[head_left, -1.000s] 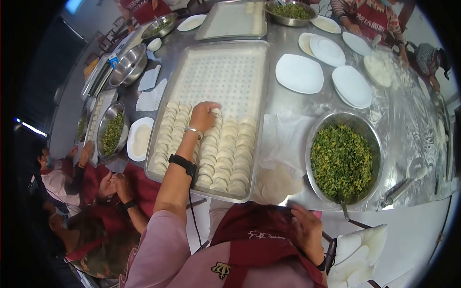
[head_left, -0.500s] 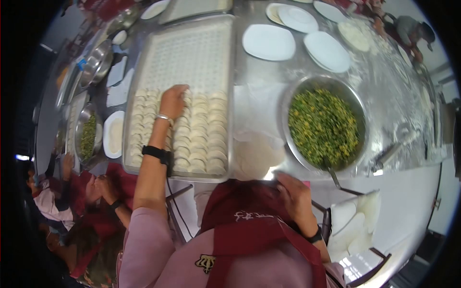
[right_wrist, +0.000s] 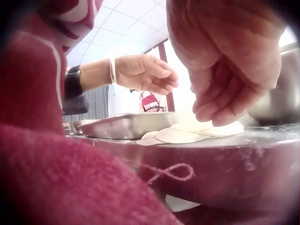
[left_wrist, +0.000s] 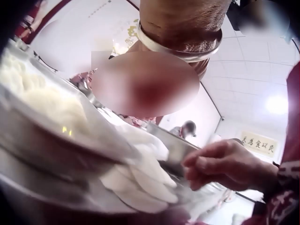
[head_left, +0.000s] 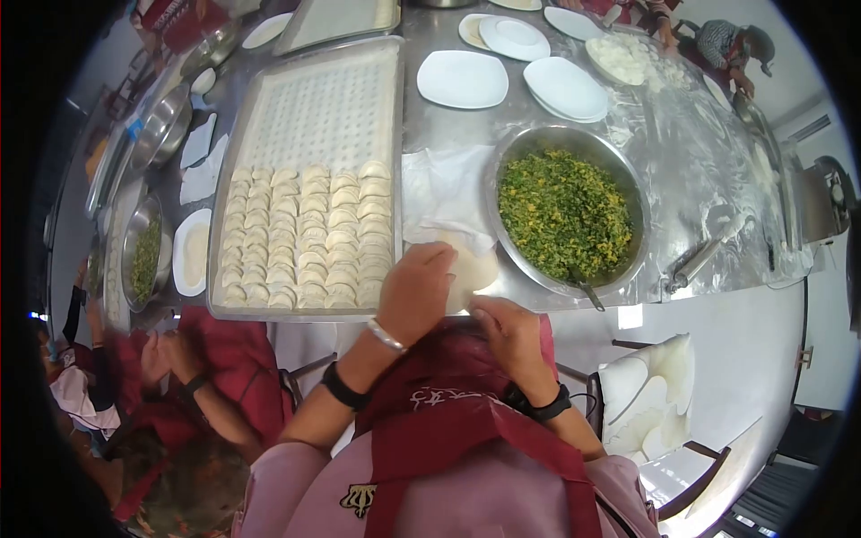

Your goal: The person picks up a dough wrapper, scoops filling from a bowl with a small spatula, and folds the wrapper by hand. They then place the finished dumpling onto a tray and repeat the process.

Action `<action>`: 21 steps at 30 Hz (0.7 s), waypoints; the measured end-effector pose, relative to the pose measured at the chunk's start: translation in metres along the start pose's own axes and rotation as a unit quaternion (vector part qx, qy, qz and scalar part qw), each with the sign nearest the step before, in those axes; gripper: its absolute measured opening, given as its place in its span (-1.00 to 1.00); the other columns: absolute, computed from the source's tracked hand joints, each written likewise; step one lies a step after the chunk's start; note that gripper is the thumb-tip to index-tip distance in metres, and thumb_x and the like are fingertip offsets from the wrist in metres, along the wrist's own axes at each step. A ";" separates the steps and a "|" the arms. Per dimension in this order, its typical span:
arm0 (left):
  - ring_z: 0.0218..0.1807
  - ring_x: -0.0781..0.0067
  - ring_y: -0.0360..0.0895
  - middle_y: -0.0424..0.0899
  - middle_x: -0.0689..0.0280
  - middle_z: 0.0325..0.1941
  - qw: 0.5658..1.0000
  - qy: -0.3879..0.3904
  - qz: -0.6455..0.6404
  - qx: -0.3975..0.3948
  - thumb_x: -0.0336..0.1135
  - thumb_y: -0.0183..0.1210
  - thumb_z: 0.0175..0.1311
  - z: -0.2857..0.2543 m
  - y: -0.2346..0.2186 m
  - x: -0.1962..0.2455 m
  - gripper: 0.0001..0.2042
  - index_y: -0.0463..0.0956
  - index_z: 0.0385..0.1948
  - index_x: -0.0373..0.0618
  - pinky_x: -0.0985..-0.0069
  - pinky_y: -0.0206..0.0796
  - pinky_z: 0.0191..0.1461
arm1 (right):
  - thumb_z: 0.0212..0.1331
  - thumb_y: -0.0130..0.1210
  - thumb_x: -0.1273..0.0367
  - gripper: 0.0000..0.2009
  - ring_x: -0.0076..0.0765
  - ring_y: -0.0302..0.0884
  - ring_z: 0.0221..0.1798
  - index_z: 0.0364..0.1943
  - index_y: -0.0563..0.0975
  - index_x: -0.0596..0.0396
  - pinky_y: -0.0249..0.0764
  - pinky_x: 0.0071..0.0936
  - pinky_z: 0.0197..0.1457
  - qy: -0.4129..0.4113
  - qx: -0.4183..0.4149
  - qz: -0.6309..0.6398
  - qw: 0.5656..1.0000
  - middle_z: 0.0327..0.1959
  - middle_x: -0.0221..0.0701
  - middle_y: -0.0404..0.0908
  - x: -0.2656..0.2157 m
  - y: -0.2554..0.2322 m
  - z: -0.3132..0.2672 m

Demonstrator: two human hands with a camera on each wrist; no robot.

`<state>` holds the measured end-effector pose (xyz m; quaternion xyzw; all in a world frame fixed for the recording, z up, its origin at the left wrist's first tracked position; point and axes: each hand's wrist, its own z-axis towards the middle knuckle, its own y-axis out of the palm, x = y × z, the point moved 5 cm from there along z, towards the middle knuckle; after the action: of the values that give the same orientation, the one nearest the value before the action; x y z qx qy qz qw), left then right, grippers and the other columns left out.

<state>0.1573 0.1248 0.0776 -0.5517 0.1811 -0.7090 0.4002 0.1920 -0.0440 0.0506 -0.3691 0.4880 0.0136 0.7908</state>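
Note:
My left hand point(head_left: 417, 291) hovers at the tray's near right corner, beside a stack of thin round dough wrappers point(head_left: 475, 272). In the right wrist view that left hand point(right_wrist: 147, 74) has relaxed fingers and nothing in them. Just right of the wrappers, at the table edge, is my right hand point(head_left: 516, 336). Its loosely bent fingers point(right_wrist: 218, 112) hang close over the wrappers point(right_wrist: 187, 134), with nothing visible in them. In the left wrist view the wrappers point(left_wrist: 140, 187) overlap one another. Folded dumplings point(head_left: 309, 224) stand in rows in the metal tray point(head_left: 323, 99).
A steel bowl point(head_left: 639, 211) of chopped green and yellow filling, with a spoon point(head_left: 588, 294), stands right of the wrappers. White plates point(head_left: 462, 79) lie behind. A rolling pin point(head_left: 704, 260) rests on the floury table at right. Another person's hands point(head_left: 175, 354) are at the left.
My left hand has left the dumpling rows and come back toward the wrappers. My right hand has shifted left, close to them. The head view has also turned to the right.

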 end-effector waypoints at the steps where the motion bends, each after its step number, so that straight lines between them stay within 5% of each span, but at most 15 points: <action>1: 0.01 0.03 0.53 0.61 0.12 -0.05 0.998 -0.024 0.058 -0.001 -0.46 0.18 0.09 0.000 0.010 0.004 -0.72 0.54 -0.12 -0.27 0.28 0.44 0.03 | 0.12 0.24 0.48 -0.80 -0.01 0.67 -0.26 -0.15 0.65 0.14 0.57 -0.27 -0.22 0.007 -0.002 -0.006 1.000 -0.26 -0.17 0.70 -0.002 -0.004 -0.004; 3: 0.01 0.06 0.47 0.54 0.17 -0.08 0.988 -0.055 0.141 -0.008 -0.42 0.21 0.06 0.001 0.027 0.001 -0.65 0.47 -0.07 -0.28 0.22 0.41 0.01 | 0.12 0.24 0.48 -0.79 -0.04 0.67 -0.29 -0.14 0.65 0.14 0.56 -0.29 -0.24 0.020 -0.004 -0.016 1.000 -0.28 -0.16 0.70 -0.008 -0.018 -0.011; 6: -0.11 0.10 0.47 0.49 0.18 -0.25 0.977 -0.049 0.204 0.038 -0.41 0.16 0.12 0.002 0.038 -0.002 -0.83 0.48 -0.27 -0.22 0.22 0.43 -0.14 | 0.13 0.24 0.49 -0.79 -0.13 0.66 -0.36 -0.12 0.65 0.15 0.54 -0.35 -0.28 0.039 0.033 0.000 0.999 -0.31 -0.15 0.70 -0.008 -0.046 -0.029; 12: -0.13 0.04 0.47 0.51 0.15 -0.27 0.981 -0.085 0.165 0.057 -0.49 0.15 0.09 0.003 0.039 -0.007 -0.94 0.51 -0.40 -0.14 0.18 0.38 -0.09 | 0.14 0.25 0.50 -0.76 -0.30 0.64 -0.37 -0.08 0.64 0.19 0.52 -0.44 -0.24 0.098 0.280 0.014 0.955 -0.39 -0.28 0.67 0.003 -0.128 -0.071; 15: -0.15 0.01 0.46 0.51 0.15 -0.30 0.985 -0.059 0.135 0.089 -0.54 0.11 0.06 0.003 0.041 -0.006 -0.94 0.47 -0.45 -0.14 0.16 0.35 -0.10 | 0.05 0.30 0.54 -0.64 -0.33 0.61 -0.31 -0.01 0.60 0.17 0.52 -0.45 -0.20 0.080 0.323 -0.048 0.942 -0.28 -0.29 0.64 -0.002 -0.152 -0.064; 19: -0.20 -0.02 0.44 0.48 0.15 -0.41 0.991 -0.050 0.095 0.083 -0.61 0.04 -0.01 0.001 0.043 -0.003 -0.90 0.41 -0.52 -0.14 0.12 0.29 -0.15 | -0.14 0.34 0.63 -0.43 -0.33 0.52 -0.30 0.09 0.54 0.08 0.51 -0.41 -0.22 0.023 0.224 -0.061 0.972 -0.12 -0.29 0.56 0.009 -0.144 -0.044; 21: -0.25 -0.03 0.45 0.46 0.15 -0.43 0.994 -0.049 0.018 0.093 -0.62 0.05 -0.06 -0.001 0.039 0.003 -0.89 0.39 -0.52 -0.15 0.16 0.30 -0.18 | -0.10 0.33 0.59 -0.59 -0.27 0.56 -0.28 -0.05 0.62 0.07 0.50 -0.39 -0.21 0.012 0.195 -0.063 0.979 -0.17 -0.27 0.59 0.010 -0.137 -0.030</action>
<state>0.1704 0.0985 0.0524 -0.5428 0.1048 -0.6875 0.4710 0.2264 -0.1652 0.1131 -0.2383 0.4666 -0.1357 0.8409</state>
